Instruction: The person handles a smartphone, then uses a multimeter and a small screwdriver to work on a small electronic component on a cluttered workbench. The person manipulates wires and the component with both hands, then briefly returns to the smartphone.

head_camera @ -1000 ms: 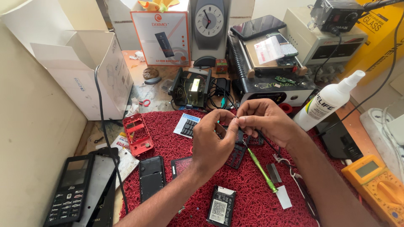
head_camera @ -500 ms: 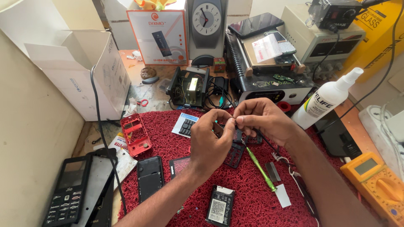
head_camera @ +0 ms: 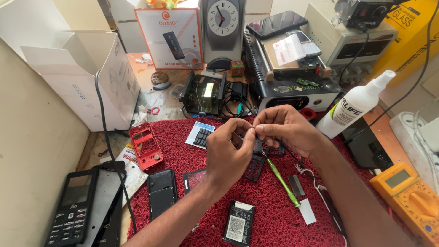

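Left hand (head_camera: 227, 153) and right hand (head_camera: 284, 129) together over red mat (head_camera: 270, 201), fingertips pinched on a small dark part (head_camera: 253, 135), too small to identify. Below right hand: green screwdriver (head_camera: 283, 183). Near left wrist: battery (head_camera: 238, 224). Left of left hand: red frame (head_camera: 145, 145).

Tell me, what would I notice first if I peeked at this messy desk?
Right in the middle, the left hand and right hand pinch something tiny together above a bright red mat; what it is cannot be told. A green screwdriver lies on the mat just below them, and a red phone frame sits at its left edge. A white spray bottle stands to the right.
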Demonstrator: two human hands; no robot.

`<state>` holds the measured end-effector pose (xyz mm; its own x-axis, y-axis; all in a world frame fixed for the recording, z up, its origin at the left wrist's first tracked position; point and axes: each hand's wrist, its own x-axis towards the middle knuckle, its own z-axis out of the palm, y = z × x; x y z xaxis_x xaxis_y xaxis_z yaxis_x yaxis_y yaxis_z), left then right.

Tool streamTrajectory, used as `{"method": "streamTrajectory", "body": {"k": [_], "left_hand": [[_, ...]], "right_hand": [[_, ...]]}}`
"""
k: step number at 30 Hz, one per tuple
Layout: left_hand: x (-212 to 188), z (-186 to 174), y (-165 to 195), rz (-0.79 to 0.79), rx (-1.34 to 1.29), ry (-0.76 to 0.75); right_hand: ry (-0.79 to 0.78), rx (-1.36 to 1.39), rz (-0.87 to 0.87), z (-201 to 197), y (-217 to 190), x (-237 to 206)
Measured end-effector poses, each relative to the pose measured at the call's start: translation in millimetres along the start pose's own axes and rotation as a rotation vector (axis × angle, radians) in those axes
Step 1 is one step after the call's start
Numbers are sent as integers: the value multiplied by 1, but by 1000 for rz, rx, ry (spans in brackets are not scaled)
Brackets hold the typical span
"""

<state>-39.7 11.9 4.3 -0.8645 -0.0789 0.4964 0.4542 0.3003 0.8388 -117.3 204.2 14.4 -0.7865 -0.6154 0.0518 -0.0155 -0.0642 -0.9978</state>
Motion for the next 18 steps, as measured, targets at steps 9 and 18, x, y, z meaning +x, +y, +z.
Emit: {"method": "streamTrajectory", "body": {"k": [9,18], "left_hand": [[-1,0,0,16,-3,16],[-1,0,0,4,-22,-7]], "right_hand": [[21,24,12,0,0,-1],[27,40,13,0,0,-2]]}}
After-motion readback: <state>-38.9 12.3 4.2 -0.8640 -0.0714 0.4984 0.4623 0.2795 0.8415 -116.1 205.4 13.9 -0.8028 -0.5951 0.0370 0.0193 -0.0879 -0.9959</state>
